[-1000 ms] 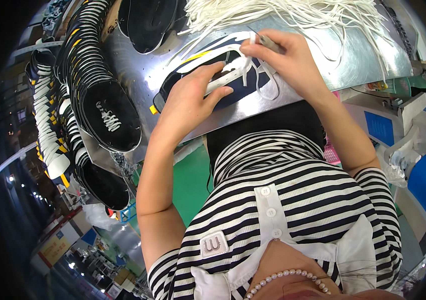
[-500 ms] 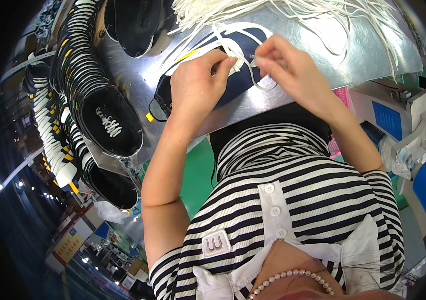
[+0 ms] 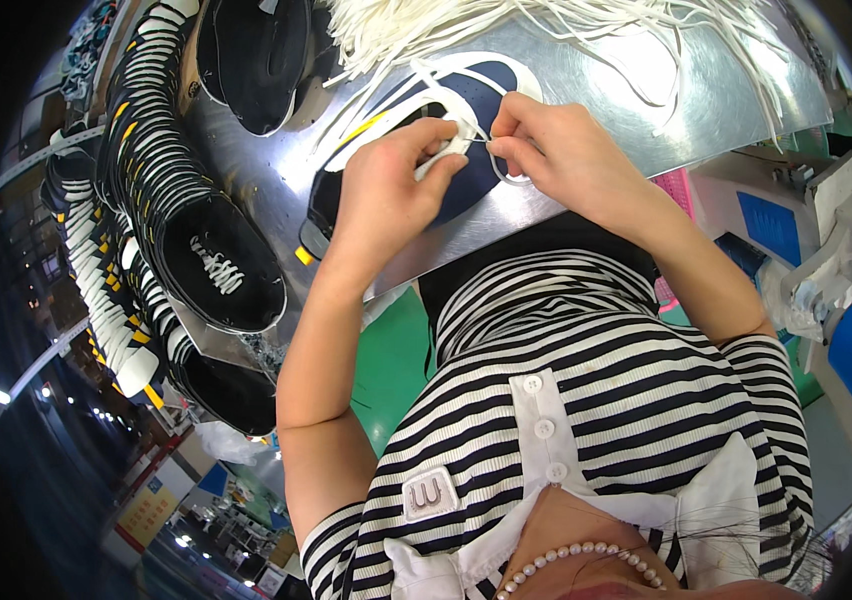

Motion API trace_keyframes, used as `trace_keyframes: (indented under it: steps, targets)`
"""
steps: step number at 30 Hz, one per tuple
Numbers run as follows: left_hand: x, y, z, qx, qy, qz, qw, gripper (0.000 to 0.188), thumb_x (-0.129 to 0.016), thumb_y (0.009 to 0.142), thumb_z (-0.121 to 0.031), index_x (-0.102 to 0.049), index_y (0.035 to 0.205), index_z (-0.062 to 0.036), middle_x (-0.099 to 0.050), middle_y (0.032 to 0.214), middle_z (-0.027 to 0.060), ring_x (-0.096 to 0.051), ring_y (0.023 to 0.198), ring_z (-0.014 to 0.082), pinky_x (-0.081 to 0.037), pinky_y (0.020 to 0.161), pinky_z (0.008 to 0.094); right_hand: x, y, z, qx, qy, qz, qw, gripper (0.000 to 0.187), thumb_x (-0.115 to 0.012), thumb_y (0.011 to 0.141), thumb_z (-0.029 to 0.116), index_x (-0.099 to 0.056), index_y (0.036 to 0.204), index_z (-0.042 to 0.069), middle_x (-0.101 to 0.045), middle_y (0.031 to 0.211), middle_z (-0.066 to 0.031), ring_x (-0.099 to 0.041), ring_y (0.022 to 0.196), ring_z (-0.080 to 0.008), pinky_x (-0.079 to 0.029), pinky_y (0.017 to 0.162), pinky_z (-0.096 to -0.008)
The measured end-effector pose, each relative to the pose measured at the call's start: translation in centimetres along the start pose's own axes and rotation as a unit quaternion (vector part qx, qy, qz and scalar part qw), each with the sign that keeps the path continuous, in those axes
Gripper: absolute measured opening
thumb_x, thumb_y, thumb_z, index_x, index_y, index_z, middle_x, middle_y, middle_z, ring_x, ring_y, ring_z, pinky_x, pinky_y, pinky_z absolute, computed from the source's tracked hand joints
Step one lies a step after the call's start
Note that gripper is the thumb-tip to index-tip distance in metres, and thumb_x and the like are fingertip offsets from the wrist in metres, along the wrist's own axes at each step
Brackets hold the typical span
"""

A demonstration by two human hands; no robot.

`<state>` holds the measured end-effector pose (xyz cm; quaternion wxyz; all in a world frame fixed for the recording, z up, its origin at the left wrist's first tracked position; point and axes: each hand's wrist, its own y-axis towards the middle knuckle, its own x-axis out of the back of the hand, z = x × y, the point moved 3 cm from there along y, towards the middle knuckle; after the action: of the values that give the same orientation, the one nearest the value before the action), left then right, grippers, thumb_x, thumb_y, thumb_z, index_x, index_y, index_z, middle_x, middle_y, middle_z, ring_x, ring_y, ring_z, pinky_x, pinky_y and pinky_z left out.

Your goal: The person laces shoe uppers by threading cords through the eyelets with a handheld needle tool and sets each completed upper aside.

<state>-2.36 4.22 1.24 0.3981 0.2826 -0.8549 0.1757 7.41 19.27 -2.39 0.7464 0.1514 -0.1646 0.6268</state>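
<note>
A navy shoe upper (image 3: 481, 97) with white edging and yellow trim lies on the metal table under my hands. My left hand (image 3: 391, 195) is closed in a pinch on its white eyelet edge, near the middle of the upper. Close beside it, my right hand (image 3: 571, 160) pinches the end of a white shoelace (image 3: 508, 181), which loops below the fingers. A thin line spans the small gap between the right fingertips and the white edge; whether it is the lace tip or a tool I cannot tell. My left hand covers part of the upper.
Loose white laces (image 3: 396, 30) are heaped along the table's far side. Long nested rows of black shoe uppers (image 3: 221, 255) curve down the left, and another dark upper (image 3: 256, 60) lies at the far left. A grey-and-blue machine (image 3: 771, 215) stands right of the metal table (image 3: 636, 150).
My right hand has moved left, up to the white edge, and its loose lace loop has drawn closer to the upper. My left hand keeps its pinch. The whole view has shifted slightly.
</note>
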Motion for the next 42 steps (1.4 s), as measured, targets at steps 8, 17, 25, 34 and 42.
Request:
trace_keyframes:
  steps: [8, 17, 25, 34, 42]
  targets:
    - [-0.3, -1.1, -1.6, -0.132, 0.099, -0.041, 0.985, 0.020, -0.070, 0.083, -0.007, -0.068, 0.102, -0.0046, -0.068, 0.083, 0.0138, -0.065, 0.072, 0.0309, -0.051, 0.066, 0.0369, -1.4, -0.5, 0.7, -0.062, -0.060, -0.017, 0.996, 0.023, -0.062, 0.091, 0.015, -0.051, 0.105, 0.000, -0.064, 0.073, -0.0183, -0.063, 0.070, -0.0363, -0.049, 0.064, -0.0386]
    - [0.5, -4.5, -1.7, -0.269, 0.154, -0.138, 0.941, 0.013, -0.064, 0.082, -0.008, -0.064, 0.094, -0.0026, -0.064, 0.072, 0.0076, -0.062, 0.063, 0.0262, -0.049, 0.061, 0.0336, 4.4, -0.2, -2.4, -0.131, 0.295, -0.001, 0.946, 0.039, -0.075, 0.084, 0.025, -0.055, 0.113, 0.008, -0.059, 0.103, -0.0034, -0.054, 0.092, -0.0080, -0.045, 0.076, -0.0220]
    - [1.2, -3.7, 1.4, 0.298, -0.374, 0.144, 0.866, 0.042, -0.067, 0.090, -0.039, -0.069, 0.112, -0.0028, -0.067, 0.105, 0.0055, -0.057, 0.099, 0.0130, -0.043, 0.091, 0.0258, 1.1, -0.2, -0.2, 0.011, 0.202, -0.100, 0.974, 0.047, -0.078, 0.080, 0.012, -0.049, 0.117, 0.005, -0.057, 0.104, -0.0046, -0.054, 0.091, -0.0096, -0.045, 0.078, -0.0230]
    - [1.2, -1.5, 4.6, 0.140, -0.200, -0.050, 0.968, 0.016, -0.069, 0.084, -0.011, -0.072, 0.091, 0.0028, -0.070, 0.082, 0.0054, -0.061, 0.074, 0.0115, -0.048, 0.070, 0.0250, 1.1, -0.1, -0.4, -0.192, 0.314, -0.140, 0.919, 0.038, -0.075, 0.083, 0.017, -0.052, 0.112, 0.008, -0.059, 0.093, 0.0004, -0.052, 0.073, -0.0039, -0.038, 0.058, -0.0179]
    - [1.1, 0.1, 3.6, 0.143, -0.252, -0.013, 0.957, 0.017, -0.073, 0.082, -0.012, -0.074, 0.093, 0.0007, -0.069, 0.082, 0.0020, -0.058, 0.073, 0.0072, -0.046, 0.068, 0.0230, 1.4, 0.4, -1.6, -0.183, 0.308, -0.070, 0.931, 0.034, -0.075, 0.083, 0.019, -0.052, 0.106, 0.011, -0.054, 0.082, 0.0046, -0.043, 0.060, -0.0001, -0.027, 0.048, -0.0188]
